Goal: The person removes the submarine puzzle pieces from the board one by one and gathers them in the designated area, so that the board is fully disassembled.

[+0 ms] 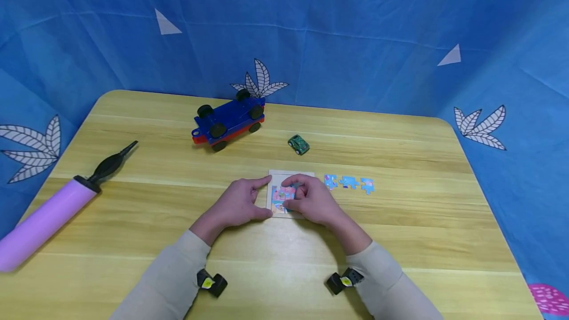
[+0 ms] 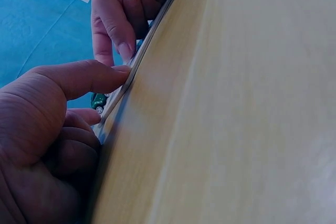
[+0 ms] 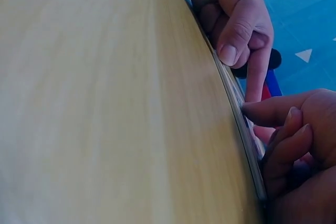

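A small jigsaw board (image 1: 276, 176) with a pale frame lies on the table, partly filled with pink and blue picture pieces (image 1: 278, 195). My left hand (image 1: 237, 203) holds the board's left side, thumb at the near corner and forefinger at the far corner. Over the board's right half, my right hand (image 1: 313, 200) has its thumb and forefinger on a puzzle piece, the other fingers curled under. That hand hides much of the piece and the board's right side. Three loose pieces lie in a row to the right, with a blue middle piece (image 1: 348, 182).
Behind the board stands a small green toy car (image 1: 299, 144). A blue and red toy vehicle (image 1: 230, 118) lies with wheels showing at the back left. A purple hand pump (image 1: 49, 221) lies along the left side. Blue patterned cloth (image 1: 311, 28) hangs behind the table.
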`<state>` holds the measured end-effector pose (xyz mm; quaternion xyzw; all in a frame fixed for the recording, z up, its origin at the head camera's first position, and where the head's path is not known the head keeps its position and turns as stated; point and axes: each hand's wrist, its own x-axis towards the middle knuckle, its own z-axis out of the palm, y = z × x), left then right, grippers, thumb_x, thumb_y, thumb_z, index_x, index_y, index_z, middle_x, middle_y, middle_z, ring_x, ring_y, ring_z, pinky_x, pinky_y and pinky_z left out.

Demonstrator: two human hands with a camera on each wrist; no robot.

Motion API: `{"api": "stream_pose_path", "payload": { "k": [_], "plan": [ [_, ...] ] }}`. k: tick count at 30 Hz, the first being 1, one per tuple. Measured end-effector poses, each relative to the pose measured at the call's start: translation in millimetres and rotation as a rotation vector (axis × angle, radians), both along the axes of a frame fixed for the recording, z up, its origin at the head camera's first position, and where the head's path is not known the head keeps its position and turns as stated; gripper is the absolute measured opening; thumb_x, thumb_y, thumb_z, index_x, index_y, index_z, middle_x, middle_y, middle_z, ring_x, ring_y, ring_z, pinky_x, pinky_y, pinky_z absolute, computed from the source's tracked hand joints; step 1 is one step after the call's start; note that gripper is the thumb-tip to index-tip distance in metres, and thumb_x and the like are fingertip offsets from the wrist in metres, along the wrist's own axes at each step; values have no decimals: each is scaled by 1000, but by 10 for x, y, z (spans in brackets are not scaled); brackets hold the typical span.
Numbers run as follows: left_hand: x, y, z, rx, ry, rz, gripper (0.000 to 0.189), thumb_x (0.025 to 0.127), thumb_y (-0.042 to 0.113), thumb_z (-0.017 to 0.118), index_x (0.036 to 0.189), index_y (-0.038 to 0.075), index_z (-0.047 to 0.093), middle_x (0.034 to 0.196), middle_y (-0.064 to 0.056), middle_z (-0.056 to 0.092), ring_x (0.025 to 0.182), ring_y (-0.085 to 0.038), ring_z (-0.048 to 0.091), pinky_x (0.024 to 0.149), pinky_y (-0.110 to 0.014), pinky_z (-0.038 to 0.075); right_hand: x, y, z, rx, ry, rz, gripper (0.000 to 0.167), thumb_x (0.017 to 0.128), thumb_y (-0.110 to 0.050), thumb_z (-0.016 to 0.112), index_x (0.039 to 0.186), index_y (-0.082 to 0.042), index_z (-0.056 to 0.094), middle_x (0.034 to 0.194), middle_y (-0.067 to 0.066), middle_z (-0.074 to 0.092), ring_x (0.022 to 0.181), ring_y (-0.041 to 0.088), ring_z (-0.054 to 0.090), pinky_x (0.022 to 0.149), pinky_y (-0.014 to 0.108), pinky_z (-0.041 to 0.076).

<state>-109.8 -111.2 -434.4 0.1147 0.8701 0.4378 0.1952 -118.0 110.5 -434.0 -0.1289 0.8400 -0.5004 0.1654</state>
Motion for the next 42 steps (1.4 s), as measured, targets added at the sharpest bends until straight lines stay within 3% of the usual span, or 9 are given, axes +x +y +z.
{"api": "stream_pose_path", "payload": {
  "k": [23,42],
  "plan": [
    [3,9,-2,-8,-17,11,87,75,27,89,150,14,47,56,4,31,48,-14,26,49,-29,23,1,-49,-2,0,-29,-35,32,79,4,78,107,-9,68,57,-2,41,51,13,40,62,33,40],
    [-5,10,-7,-16,-23,20,87,75,27,89,150,14,47,56,3,31,48,-14,27,49,-29,24,36,-36,-36,-110,-5,-81,32,76,8,81,101,-7,68,58,-3,34,51,14,34,60,29,37]
  ]
}}
